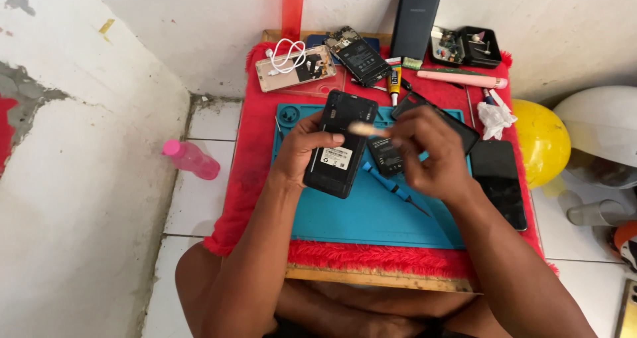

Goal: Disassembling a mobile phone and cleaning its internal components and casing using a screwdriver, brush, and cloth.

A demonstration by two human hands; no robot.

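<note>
- Pink plastic bottle [191, 159] lies on the tiled floor, left of the bench.
- Left hand [306, 149] has its fingers wrapped round an opened black phone [340, 144] above the blue silicone mat [371, 212].
- Right hand [428, 153] pinches a pale, blurred tool [366, 129], perhaps a brush, at the phone.
- Blue-handled screwdriver [391, 186] lies on the mat beneath.

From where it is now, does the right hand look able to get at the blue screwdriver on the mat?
Probably yes. The blue screwdriver lies bare on the teal mat just beside the right hand, nothing covering it. That hand pinches a pale tool, so it must free its fingers first.
</note>
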